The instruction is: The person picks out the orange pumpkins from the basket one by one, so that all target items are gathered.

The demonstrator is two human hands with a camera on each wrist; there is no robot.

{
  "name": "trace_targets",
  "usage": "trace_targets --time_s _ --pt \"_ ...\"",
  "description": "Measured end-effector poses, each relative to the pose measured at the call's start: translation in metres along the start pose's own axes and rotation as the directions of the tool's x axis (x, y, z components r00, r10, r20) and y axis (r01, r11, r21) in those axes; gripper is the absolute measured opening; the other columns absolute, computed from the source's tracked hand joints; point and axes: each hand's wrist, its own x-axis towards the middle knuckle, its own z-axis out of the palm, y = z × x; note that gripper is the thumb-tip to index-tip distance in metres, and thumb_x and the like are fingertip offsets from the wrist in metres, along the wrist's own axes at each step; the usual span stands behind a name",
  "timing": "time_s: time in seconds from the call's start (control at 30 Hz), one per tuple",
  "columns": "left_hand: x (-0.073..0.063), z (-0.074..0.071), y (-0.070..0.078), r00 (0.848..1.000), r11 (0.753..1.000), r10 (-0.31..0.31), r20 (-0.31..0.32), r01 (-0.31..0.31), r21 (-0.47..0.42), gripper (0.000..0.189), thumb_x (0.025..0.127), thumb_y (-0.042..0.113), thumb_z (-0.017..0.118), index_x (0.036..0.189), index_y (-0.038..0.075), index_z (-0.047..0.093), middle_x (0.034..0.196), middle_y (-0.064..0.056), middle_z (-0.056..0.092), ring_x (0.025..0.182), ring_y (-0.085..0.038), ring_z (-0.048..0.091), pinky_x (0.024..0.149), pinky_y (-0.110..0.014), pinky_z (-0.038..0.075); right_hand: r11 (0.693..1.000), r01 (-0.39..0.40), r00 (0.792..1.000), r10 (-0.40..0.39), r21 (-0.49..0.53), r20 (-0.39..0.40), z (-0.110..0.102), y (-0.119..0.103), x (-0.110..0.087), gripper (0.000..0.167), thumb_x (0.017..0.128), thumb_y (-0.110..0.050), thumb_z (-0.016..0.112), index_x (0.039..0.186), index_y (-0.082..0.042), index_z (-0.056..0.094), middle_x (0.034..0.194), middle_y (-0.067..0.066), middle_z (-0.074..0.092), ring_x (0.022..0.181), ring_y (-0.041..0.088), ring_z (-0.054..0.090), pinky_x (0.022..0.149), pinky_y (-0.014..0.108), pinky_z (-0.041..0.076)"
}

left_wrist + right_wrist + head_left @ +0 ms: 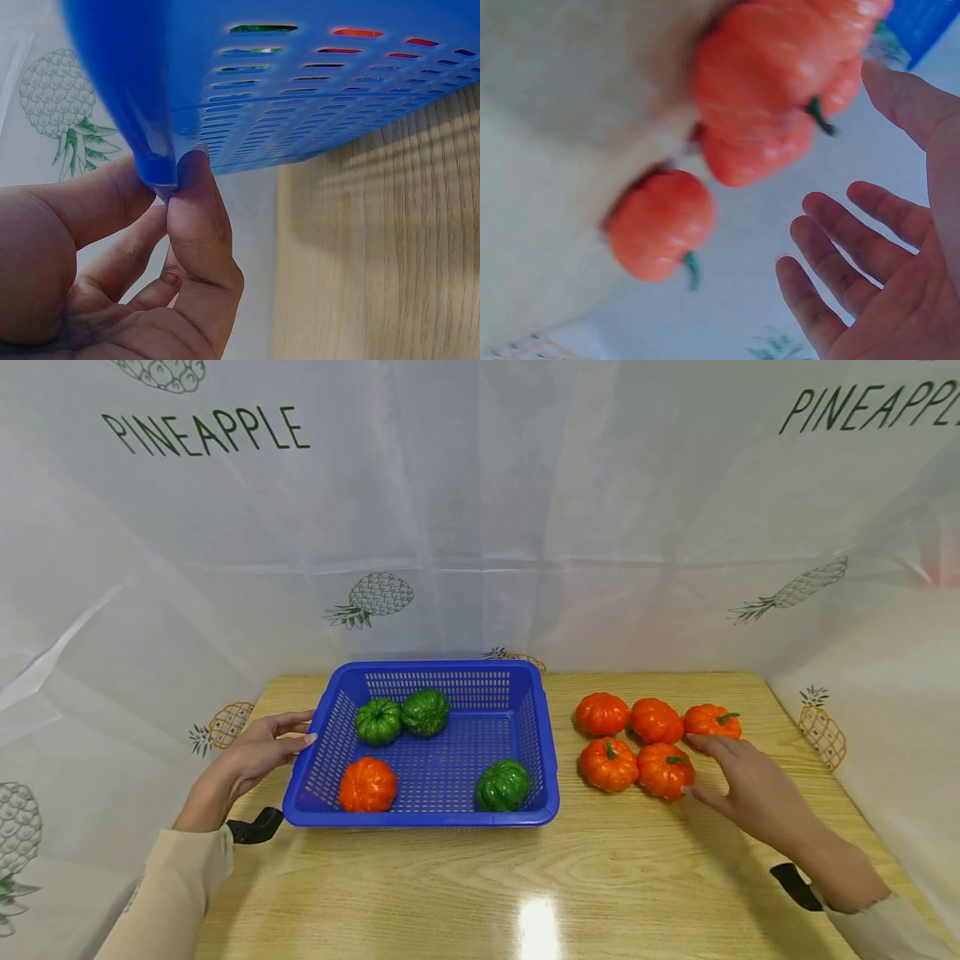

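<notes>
A blue plastic basket stands on the table at left of centre. Its left rim is pinched between the thumb and fingers of my left hand, as the left wrist view shows close up. Inside lie an orange pumpkin and three green ones, among them a green pumpkin at the front right. Over the loose orange pumpkins on the right hovers my right hand, fingers spread and holding nothing. The closest to its thumb is a green-stemmed orange pumpkin; in the right wrist view the palm stands apart from the pumpkins.
Several orange pumpkins sit in two rows right of the basket, including a back-left pumpkin and a back-right pumpkin. The wooden table ends at a white pineapple-print sheet behind and at both sides.
</notes>
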Motion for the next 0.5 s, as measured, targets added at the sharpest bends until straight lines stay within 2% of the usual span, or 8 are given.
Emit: trace_targets --time_s 0.2,0.37,0.5 --pt "-0.001 0.000 0.000 1.000 1.000 0.000 -0.002 0.000 -0.004 0.066 0.112 0.012 0.053 0.166 -0.007 0.020 0.154 -0.036 0.035 0.095 -0.010 0.067 0.086 -0.025 0.059 0.998 0.051 0.998 -0.052 -0.023 -0.036 -0.018 -0.020 0.019 0.075 0.073 -0.018 0.096 0.138 0.001 0.063 0.126 0.024 0.068 0.105 0.046 0.067 0.087 0.066 0.052" --pt "-0.001 0.001 0.000 1.000 1.000 0.002 -0.005 -0.002 -0.005 0.066 0.112 0.012 0.053 0.166 -0.007 0.020 0.154 -0.036 0.035 0.094 -0.009 0.067 0.086 -0.025 0.059 0.994 0.099 0.994 -0.101 -0.036 -0.031 -0.028 -0.040 0.037 0.072 0.078 -0.024 0.094 0.139 0.000 0.063 0.126 0.023 0.069 0.109 0.047 0.066 0.087 0.065 0.054" --pt "-0.001 0.001 0.000 1.000 1.000 0.003 -0.010 -0.003 0.003 0.066 0.112 0.013 0.054 0.166 -0.007 0.021 0.154 -0.036 0.036 0.095 -0.009 0.066 0.086 -0.025 0.058 0.985 0.169 0.985 -0.169 -0.015 -0.024 -0.031 -0.057 0.055 0.069 0.079 -0.021 0.093 0.138 -0.001 0.064 0.128 0.021 0.069 0.111 0.045 0.066 0.090 0.063 0.054"
